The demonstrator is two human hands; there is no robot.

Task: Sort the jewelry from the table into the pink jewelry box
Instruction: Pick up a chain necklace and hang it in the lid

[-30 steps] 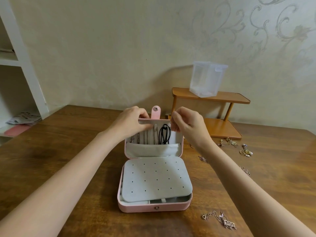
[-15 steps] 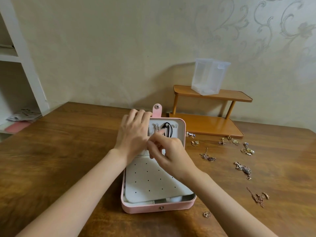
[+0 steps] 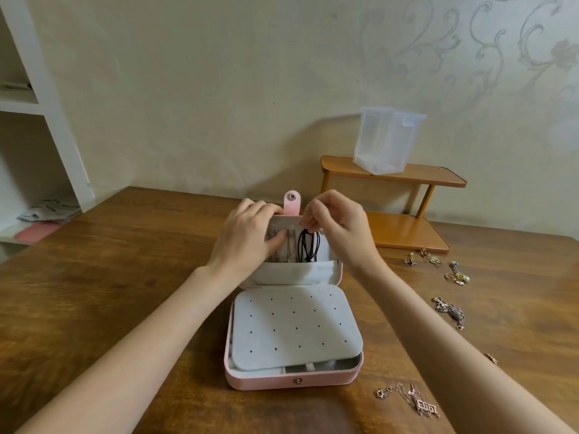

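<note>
The pink jewelry box [image 3: 291,380] lies open on the wooden table, its lid standing up at the back. A grey perforated pad [image 3: 294,327] covers the base. Inside the lid hang thin chains and a black cord necklace [image 3: 308,245] above a grey pocket. My left hand [image 3: 250,239] grips the lid's top left edge, thumb against the lining. My right hand [image 3: 335,223] pinches the top of the black cord at the lid's upper rim. Loose jewelry lies to the right: a rose-gold necklace [image 3: 413,400], a chain [image 3: 449,311], rings [image 3: 457,277] and earrings [image 3: 423,257].
A two-tier wooden stand [image 3: 407,227] sits behind the box on the right, with a clear plastic container [image 3: 387,140] on its top shelf. A white shelf unit [image 3: 40,120] stands at the left edge. A small piece [image 3: 491,358] lies near my right forearm.
My right hand has moved up from the lid's pocket area to the top rim, now pinching the black cord. My left hand slid up to the lid's top edge.
</note>
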